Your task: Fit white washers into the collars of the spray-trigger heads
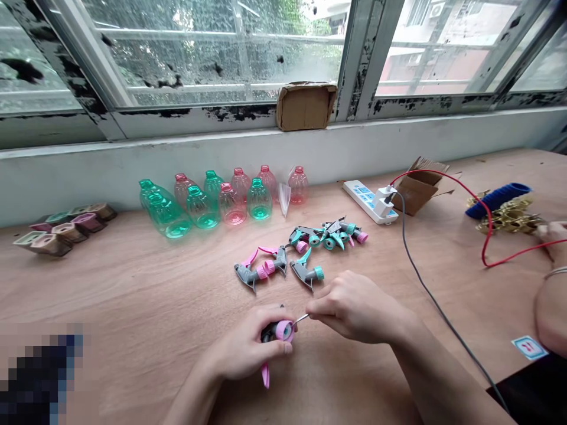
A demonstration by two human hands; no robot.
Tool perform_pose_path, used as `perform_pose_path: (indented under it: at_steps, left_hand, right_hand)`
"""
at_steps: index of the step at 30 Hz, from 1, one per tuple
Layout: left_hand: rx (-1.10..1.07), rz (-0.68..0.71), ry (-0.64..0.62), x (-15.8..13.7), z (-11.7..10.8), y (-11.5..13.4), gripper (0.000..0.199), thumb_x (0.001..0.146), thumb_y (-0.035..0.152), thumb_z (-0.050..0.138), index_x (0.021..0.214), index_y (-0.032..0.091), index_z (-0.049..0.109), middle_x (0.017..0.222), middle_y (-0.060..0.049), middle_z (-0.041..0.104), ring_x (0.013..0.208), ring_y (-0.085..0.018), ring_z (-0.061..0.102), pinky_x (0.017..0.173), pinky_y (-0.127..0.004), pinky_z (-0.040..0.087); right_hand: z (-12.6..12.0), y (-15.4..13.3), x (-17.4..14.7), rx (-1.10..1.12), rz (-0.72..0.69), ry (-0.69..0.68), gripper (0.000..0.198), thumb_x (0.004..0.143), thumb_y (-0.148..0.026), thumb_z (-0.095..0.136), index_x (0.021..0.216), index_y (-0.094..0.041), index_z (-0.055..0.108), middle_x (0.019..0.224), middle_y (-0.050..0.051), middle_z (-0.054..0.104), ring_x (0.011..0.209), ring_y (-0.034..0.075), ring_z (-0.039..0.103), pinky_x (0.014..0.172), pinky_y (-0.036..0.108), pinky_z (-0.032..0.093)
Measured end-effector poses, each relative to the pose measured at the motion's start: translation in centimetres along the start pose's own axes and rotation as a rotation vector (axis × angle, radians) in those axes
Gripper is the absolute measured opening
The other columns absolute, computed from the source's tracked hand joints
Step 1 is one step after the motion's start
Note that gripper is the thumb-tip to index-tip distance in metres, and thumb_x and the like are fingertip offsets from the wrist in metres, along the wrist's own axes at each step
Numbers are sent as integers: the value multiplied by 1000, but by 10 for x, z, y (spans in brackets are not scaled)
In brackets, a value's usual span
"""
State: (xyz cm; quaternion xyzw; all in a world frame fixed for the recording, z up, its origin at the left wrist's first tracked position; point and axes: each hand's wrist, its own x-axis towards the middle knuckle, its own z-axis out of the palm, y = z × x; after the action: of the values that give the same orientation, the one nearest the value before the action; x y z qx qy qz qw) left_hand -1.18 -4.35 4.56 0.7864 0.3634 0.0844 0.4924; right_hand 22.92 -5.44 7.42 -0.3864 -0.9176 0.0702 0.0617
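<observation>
My left hand (252,345) is closed around a grey spray trigger head with a pink collar (284,330) and a pink lever hanging below. The collar's open end faces right. In a pinch, my right hand (349,307) holds a thin metal tool (301,319), its tip at the collar's opening; the handle is hidden by the fingers. Just beyond my hands lie two pink-and-grey trigger heads (250,273) and one with a teal collar (308,270). Behind them is a pile of several more trigger heads (330,235).
Several green bottles (203,206) and red bottles (233,208) stand by the wall. A power strip (367,200) with a grey cable (425,283) is at right, beside a cardboard box (419,188). Coloured containers (66,227) sit left. Another person's hand (553,236) is near gold pieces (509,215).
</observation>
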Motion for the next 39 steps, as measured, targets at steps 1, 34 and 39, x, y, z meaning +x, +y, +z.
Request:
perform_pose_path:
  at_steps: [1, 34, 39]
  left_hand:
    - [3, 8, 5, 0, 0, -1, 27, 81, 35, 64, 103, 20, 67, 96, -1, 64, 92, -21, 55, 88, -33, 41]
    - [-376, -15, 143, -1, 3, -23, 39, 76, 46, 66, 103, 17, 64, 97, -4, 60, 91, -21, 52, 83, -31, 41]
    - [-333, 1, 159, 1, 4, -18, 36, 75, 44, 67, 98, 17, 64, 96, -4, 60, 92, -22, 54, 85, -32, 40]
  right_hand:
    - [1, 1, 0, 17, -2, 9, 25, 90, -21, 53, 66, -19, 61, 61, -1, 62, 54, 9, 42, 52, 29, 13]
    - [45, 18, 18, 497, -125, 253, 28, 96, -26, 51, 79, -15, 70, 59, 0, 55, 55, 9, 43, 54, 24, 27]
    - [41, 14, 16, 366, -132, 303, 25, 96, -25, 50, 87, -19, 72, 65, 2, 63, 57, 10, 50, 55, 25, 27]
